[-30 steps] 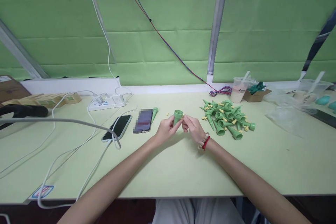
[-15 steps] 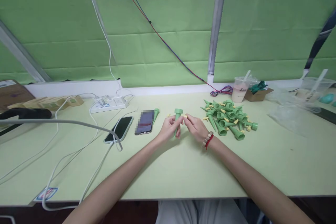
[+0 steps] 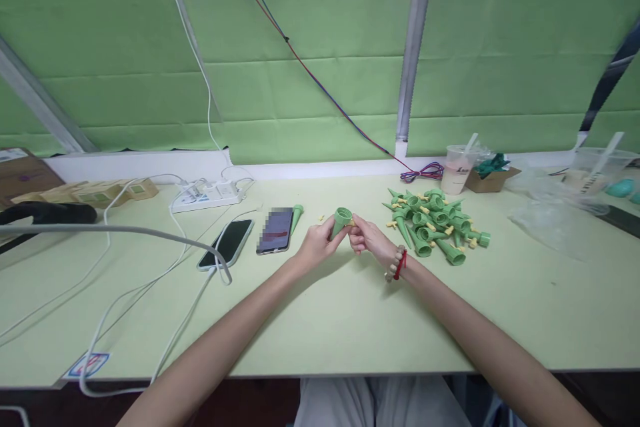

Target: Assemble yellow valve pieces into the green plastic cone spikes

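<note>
My left hand [image 3: 316, 243] is closed around a green plastic watering spike [image 3: 342, 217], whose wide round mouth tilts toward me. At the right side of that spike, my right hand [image 3: 373, 241] pinches a small yellow valve piece [image 3: 351, 223], which touches the spike's wall; I cannot tell how far it is inserted. A pile of green spikes [image 3: 424, 249] with yellow pieces among them lies to the right of my hands. One more green spike [image 3: 297, 215] rests on the left. A tiny yellow bit [image 3: 321, 218] lies behind my left hand.
Two phones [image 3: 231, 243] lie left of my hands, near white cables and a power strip [image 3: 210, 197]. At the back right stand a drink cup [image 3: 456, 172] and a small cardboard box [image 3: 487, 180]. Clear plastic bags [image 3: 545, 227] spread out farther right.
My left hand has tipped the spike so its open mouth now faces me. The yellow piece in my right hand has come against the spike's side, and my right wrist has turned.
</note>
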Tool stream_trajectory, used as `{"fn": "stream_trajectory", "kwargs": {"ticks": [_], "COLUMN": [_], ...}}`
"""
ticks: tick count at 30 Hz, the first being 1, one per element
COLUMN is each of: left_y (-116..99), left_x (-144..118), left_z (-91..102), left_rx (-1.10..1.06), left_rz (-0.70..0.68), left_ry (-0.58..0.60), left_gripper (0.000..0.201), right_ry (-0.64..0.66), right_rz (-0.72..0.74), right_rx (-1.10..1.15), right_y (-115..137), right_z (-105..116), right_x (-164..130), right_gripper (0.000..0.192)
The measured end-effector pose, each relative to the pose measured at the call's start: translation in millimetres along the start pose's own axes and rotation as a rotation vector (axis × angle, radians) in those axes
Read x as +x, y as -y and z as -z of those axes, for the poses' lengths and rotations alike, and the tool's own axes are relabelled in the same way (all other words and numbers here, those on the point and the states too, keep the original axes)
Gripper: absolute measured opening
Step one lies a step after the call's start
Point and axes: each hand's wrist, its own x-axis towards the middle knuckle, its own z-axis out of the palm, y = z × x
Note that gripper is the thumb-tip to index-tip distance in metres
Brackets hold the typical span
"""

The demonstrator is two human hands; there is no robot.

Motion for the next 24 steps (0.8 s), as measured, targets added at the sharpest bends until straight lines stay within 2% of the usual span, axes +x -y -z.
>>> {"fn": "stream_trajectory", "kwargs": {"ticks": [3, 5, 7, 10, 12, 17, 24], "left_y": [-0.7, -3.9, -7.4, -10.5, -11.2, -11.9, -14.8], "left_x": [1.9, 3.1, 3.8, 4.6, 5.3, 5.9, 3.4], "left_z": [5.4, 6.2, 4.8, 2.1, 1.6, 2.5, 2.5], "left_rx": [0.066, -0.015, -0.185, -0.437, -0.552, -0.701, -0.689], "left_rz": [-0.017, 0.039, 0.157, 0.318, 0.362, 0.390, 0.337], "left_ry": [0.028, 0.018, 0.025, 0.082, 0.105, 0.200, 0.331], "left_gripper": [0.023, 0.027, 0.030, 0.034, 0.035, 0.037, 0.035], "right_ry": [0.053, 0.050, -0.063, -0.257, -0.276, -0.320, -0.315], "right_rz": [-0.099, -0.119, -0.015, 0.236, 0.305, 0.353, 0.384], "right_rx": [0.075, 0.060, -0.077, -0.429, -0.628, -0.965, -1.056], "right_y": [4.3, 5.2, 4.9, 5.3, 7.0, 10.5, 8.2], "right_z": [1.0, 2.1, 3.4, 5.7, 7.0, 7.2, 8.1], "right_x": [-2.0, -3.6, -5.4, -9.3, -11.8, -15.2, -14.8], "right_gripper": [0.037, 0.036, 0.038, 0.037, 0.032, 0.028, 0.032]}}
